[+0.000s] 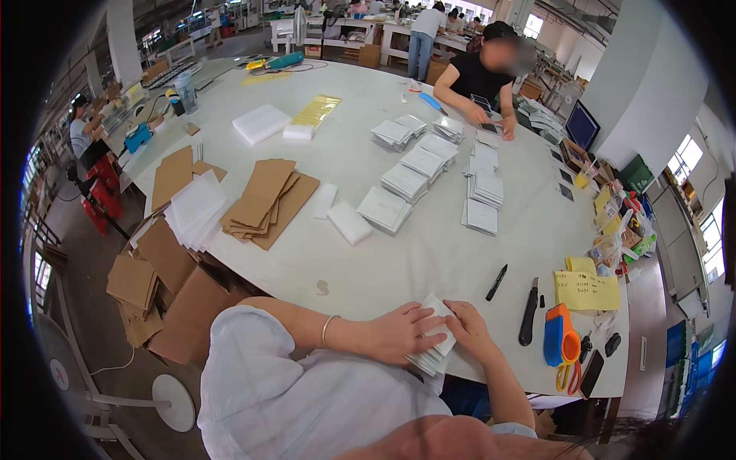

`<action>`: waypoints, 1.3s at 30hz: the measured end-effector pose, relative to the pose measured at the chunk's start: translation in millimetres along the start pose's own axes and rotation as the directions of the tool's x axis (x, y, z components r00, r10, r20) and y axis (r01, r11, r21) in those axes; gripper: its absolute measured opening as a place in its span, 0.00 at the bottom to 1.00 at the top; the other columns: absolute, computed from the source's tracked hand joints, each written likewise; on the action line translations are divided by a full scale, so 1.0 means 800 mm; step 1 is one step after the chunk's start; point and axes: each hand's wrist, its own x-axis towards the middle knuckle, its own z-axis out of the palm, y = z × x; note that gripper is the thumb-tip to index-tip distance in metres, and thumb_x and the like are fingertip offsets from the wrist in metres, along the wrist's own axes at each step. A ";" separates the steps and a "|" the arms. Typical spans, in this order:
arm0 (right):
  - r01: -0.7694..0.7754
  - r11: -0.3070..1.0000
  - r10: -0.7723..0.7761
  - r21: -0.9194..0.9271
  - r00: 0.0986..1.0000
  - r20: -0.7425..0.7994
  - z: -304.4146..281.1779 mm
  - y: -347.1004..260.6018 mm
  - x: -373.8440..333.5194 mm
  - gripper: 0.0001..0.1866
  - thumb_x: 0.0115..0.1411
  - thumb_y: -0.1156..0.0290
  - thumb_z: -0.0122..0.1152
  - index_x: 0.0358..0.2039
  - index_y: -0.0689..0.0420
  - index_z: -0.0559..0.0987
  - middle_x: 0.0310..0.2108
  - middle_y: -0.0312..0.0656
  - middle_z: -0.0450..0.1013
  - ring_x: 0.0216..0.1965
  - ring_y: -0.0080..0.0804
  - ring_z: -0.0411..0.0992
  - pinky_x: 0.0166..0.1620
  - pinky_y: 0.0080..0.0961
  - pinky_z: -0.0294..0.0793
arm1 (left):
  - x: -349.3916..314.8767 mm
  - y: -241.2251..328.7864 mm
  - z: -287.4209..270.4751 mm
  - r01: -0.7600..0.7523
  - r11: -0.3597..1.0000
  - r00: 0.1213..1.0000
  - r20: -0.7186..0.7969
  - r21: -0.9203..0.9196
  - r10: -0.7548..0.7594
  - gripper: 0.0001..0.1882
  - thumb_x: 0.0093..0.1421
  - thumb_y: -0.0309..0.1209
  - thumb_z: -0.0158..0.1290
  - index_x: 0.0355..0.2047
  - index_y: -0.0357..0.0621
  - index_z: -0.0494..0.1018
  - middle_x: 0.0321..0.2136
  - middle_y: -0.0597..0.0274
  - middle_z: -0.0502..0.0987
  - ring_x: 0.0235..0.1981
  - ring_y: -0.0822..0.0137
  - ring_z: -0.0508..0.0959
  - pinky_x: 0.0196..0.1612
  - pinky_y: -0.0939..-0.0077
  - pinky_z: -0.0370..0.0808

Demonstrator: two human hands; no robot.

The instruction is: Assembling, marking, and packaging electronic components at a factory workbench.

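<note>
A small stack of flat white packets (435, 354) lies at the table's near edge, right in front of my body. Across its top rests my left hand (400, 333), fingers spread and stretched out flat. My right hand (469, 325) holds the stack at its right side, with the fingertips at the upper corner. Parts of the stack are covered by my fingers. Farther up the table, several piles of similar white packets (405, 182) stand in a slanting row. Another row of white packets (481, 215) runs beside them on the right.
Cardboard sheets (264, 201) and white foam blocks (350, 223) lie to the left. On the right are a black marker (497, 282), a utility knife (529, 312), an orange-and-blue tape dispenser (562, 336) and yellow notes (586, 290). Across the table a co-worker (483, 77) handles small dark pieces.
</note>
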 end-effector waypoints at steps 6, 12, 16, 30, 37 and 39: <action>-0.147 0.938 0.176 0.313 0.982 -0.067 0.006 0.016 -0.019 0.19 0.63 0.67 0.49 0.51 0.62 0.72 0.50 0.48 0.70 0.55 0.38 0.66 0.57 0.30 0.61 | 0.039 -0.030 -0.016 -0.030 0.988 0.996 -0.082 -0.152 0.018 0.32 0.43 0.45 0.61 0.47 0.44 0.68 0.40 0.50 0.70 0.39 0.52 0.74 0.44 0.61 0.70; -0.150 0.829 0.338 0.539 0.902 -0.268 0.008 -0.019 -0.035 0.27 0.68 0.56 0.33 0.53 0.65 0.70 0.55 0.48 0.66 0.58 0.38 0.62 0.62 0.31 0.55 | 0.066 -0.048 -0.032 0.117 0.965 0.979 0.190 -0.233 -0.073 0.28 0.46 0.47 0.60 0.43 0.43 0.71 0.35 0.53 0.73 0.32 0.54 0.77 0.35 0.63 0.74; 0.004 0.800 0.300 0.599 0.863 -0.406 0.035 -0.011 -0.043 0.27 0.68 0.55 0.33 0.56 0.64 0.66 0.55 0.47 0.66 0.58 0.36 0.62 0.62 0.32 0.55 | 0.083 -0.067 -0.029 0.169 0.939 0.979 0.165 -0.301 -0.124 0.25 0.45 0.48 0.60 0.38 0.43 0.75 0.35 0.56 0.75 0.33 0.55 0.77 0.34 0.64 0.75; 0.108 0.685 0.414 0.721 0.757 -0.506 0.063 -0.028 0.013 0.32 0.67 0.47 0.31 0.59 0.62 0.58 0.57 0.48 0.60 0.58 0.34 0.59 0.61 0.30 0.55 | 0.034 -0.092 0.018 0.450 0.720 0.862 0.047 -0.529 -0.504 0.54 0.42 0.36 0.67 0.64 0.42 0.47 0.56 0.47 0.63 0.57 0.50 0.64 0.60 0.63 0.62; 0.095 0.708 0.399 0.700 0.764 -0.507 0.074 -0.053 0.023 0.35 0.66 0.43 0.32 0.64 0.56 0.50 0.62 0.44 0.51 0.62 0.34 0.52 0.63 0.32 0.51 | 0.035 -0.085 0.039 0.396 0.392 0.824 0.132 -0.830 -0.552 0.59 0.45 0.38 0.66 0.65 0.34 0.35 0.63 0.41 0.50 0.64 0.51 0.54 0.63 0.66 0.55; 0.108 0.639 0.457 0.761 0.743 -0.489 0.078 -0.066 0.021 0.35 0.67 0.46 0.33 0.63 0.62 0.52 0.61 0.47 0.54 0.61 0.37 0.54 0.62 0.31 0.52 | 0.034 -0.088 0.043 0.358 0.340 0.831 0.131 -0.870 -0.540 0.59 0.46 0.38 0.66 0.65 0.35 0.34 0.63 0.43 0.49 0.65 0.53 0.52 0.63 0.65 0.55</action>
